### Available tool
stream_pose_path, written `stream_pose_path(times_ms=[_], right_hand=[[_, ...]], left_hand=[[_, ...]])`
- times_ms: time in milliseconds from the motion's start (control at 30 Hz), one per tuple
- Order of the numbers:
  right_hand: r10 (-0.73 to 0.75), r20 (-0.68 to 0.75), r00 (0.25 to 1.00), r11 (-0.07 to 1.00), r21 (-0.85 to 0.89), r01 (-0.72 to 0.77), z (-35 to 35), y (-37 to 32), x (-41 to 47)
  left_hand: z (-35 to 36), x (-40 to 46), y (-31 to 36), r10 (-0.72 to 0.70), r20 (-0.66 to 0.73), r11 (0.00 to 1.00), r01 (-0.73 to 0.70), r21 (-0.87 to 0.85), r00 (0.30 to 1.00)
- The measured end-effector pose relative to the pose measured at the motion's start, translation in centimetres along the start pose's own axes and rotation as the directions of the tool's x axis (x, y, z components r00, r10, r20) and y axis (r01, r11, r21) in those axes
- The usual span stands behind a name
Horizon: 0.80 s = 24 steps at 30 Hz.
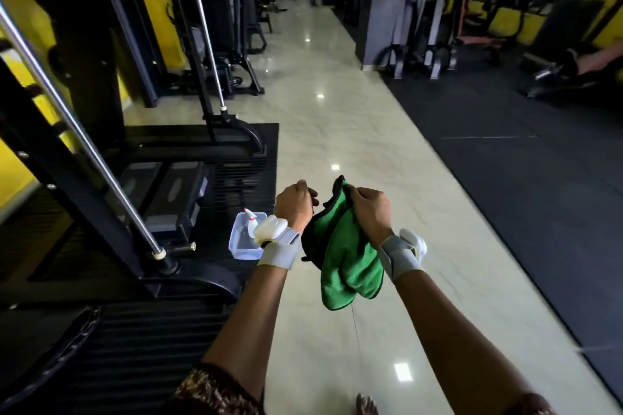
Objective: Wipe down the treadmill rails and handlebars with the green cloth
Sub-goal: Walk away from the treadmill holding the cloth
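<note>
Two bare hands are held out over a pale, glossy floor [337, 118], and one green cloth [344, 256] hangs between them. The right hand [369, 212] has its grip closed on the cloth's upper edge, fingers curled over the fabric, so the cloth droops below that hand in loose folds with a dark trim along its border. The left hand [293, 204], just to the left of the cloth, is curled into a loose fist; its fingertips reach toward the cloth's top corner, but whether they actually pinch the fabric cannot be told. Each wrist carries one grey strap with a white device on it, two in all: the left wrist strap [279, 251] and the right wrist strap [401, 256].

Left of the cloth, just beyond the left wrist, one clear plastic tub [241, 242] sits on the floor beside a black ribbed mat [141, 330], and one white spray bottle [252, 221] with a red nozzle stands in it. Further left of the cloth stands a black exercise machine [111, 185] with two slanted chrome rods visible, the nearer rod [84, 141] ending in a collar at the machine's base. Right of the cloth, dark rubber flooring [505, 162] borders the pale floor. A thin thread dangles from the cloth's lower edge.
</note>
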State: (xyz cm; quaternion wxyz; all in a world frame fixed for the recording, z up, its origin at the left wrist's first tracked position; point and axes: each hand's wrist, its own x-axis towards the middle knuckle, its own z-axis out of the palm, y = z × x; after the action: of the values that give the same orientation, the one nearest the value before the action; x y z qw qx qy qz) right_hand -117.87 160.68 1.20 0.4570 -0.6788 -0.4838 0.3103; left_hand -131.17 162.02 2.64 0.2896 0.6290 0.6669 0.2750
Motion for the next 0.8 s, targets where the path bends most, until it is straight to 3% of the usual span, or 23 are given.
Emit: stream_pose_path(times_ms=[200,333,567,800], right_hand=[[-0.031,0.151,0.988,0.997,-0.059,0.04,0.5,0.0,14.6],[-0.033,0.233,0.972,0.998,-0.049,0.046,1.6,-0.1,21.1],[-0.042,0.383,0.923,0.995,-0.072,0.076,8.4,1.4,33.4],[-0.033,0.468,0.883,0.993,-0.085,0.083,18.0,0.3,43.7]], left_hand=[[2.4,10.1,5.1,-0.214,-0.161,0.972,0.194,-0.132,0.964],[3.5,15.3,6.0,-0.292,-0.184,0.941,0.248,-0.231,0.939],[7.3,28.0,-0.4,-0.475,-0.203,0.858,0.399,-0.324,0.856],[4.9,40.3,-3.0,-0.538,-0.257,0.812,0.412,-0.413,0.803]])
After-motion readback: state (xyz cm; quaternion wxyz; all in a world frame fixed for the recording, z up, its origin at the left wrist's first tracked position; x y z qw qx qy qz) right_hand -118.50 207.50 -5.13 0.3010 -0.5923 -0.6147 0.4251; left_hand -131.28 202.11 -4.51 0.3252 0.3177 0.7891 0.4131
